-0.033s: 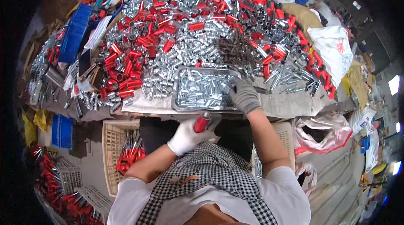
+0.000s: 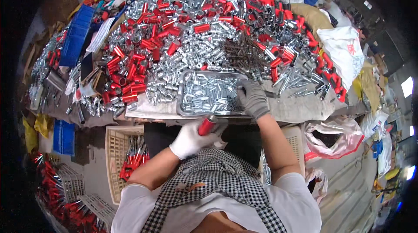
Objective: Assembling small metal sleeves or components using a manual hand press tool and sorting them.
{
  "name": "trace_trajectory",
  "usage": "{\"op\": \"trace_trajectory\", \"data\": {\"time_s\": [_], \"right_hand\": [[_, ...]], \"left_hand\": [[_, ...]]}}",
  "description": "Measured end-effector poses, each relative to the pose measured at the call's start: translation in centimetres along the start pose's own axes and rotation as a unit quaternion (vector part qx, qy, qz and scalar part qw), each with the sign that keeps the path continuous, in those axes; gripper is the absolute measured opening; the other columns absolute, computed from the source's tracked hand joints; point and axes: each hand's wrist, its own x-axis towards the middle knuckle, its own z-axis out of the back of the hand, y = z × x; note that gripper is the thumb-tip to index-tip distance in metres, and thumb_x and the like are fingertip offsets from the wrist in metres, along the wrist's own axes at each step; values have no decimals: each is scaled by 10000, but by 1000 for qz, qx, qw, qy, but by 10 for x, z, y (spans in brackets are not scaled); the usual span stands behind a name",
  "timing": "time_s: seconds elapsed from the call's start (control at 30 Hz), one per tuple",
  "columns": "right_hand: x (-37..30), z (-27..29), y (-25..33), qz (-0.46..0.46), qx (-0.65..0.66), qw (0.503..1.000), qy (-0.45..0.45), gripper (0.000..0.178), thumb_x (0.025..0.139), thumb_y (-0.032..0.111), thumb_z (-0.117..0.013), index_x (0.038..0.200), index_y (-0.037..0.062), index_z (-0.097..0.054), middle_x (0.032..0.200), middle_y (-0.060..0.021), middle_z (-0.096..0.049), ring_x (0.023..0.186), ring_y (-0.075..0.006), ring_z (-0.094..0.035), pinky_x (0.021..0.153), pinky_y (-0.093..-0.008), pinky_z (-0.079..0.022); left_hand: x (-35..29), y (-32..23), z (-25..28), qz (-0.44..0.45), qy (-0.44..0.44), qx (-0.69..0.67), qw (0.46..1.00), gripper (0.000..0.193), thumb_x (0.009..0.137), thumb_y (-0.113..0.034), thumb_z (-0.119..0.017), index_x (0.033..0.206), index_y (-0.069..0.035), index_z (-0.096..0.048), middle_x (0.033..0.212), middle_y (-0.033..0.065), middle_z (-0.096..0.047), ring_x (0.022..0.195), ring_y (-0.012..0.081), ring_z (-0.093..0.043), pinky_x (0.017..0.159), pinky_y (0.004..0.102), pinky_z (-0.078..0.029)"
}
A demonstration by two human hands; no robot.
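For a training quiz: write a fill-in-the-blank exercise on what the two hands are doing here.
1. The left hand wears a ____ glove.
2. It holds a red ____ with a silver tip.
3. The right hand, in a grey glove, rests at the edge of a metal ____ full of small silver pieces.

Missing words: white; tube; tray

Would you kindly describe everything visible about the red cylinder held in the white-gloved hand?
The red cylinder is a short, glossy tube, seemingly painted or anodised metal, with a silvery end toward the table. It is tilted, that upper end pointing up and to the right, just below the front edge of the metal tray. The left hand, in a white glove, grips its lower part, hiding that end. Nothing else touches it; finer detail is too small to tell.
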Motion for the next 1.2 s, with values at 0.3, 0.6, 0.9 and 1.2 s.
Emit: {"op": "trace_trajectory", "data": {"time_s": [0.3,0.6,0.9,1.2], "right_hand": [[-34,49,47,304,282,910,20,189,874,146,-617,1037,50,-616,844,-148,-641,782,-337,-642,709,-407,-517],[-20,66,37,289,296,895,165,436,892,257,-641,1255,57,-504,884,-164,-659,772,-349,-666,688,-415,-522],[30,62,-36,219,278,926,131,870,736,115,-775,1489,124,-339,1124,-103,-636,943,-259,-638,810,-405,-504],[237,21,-208,-226,-236,918,223,419,910,269,-436,1215,61,-634,1274,-190,-605,1170,-353,-595,972,-444,-479]], "left_hand": [[35,-3,28,-176,-16,385,906,262,691,-170,-747,918,-62,-674,794,167,-662,723,356,-662,661,419,-533],[56,-8,16,-209,-7,402,891,247,722,-258,-743,793,-55,-621,708,172,-620,672,374,-637,617,456,-509],[75,-29,18,-89,54,314,944,330,665,-159,-808,940,-21,-686,809,187,-664,744,319,-674,704,370,-534],[92,-22,22,-66,45,266,961,305,734,-215,-799,942,-21,-687,782,173,-658,674,252,-649,672,354,-520]]}}
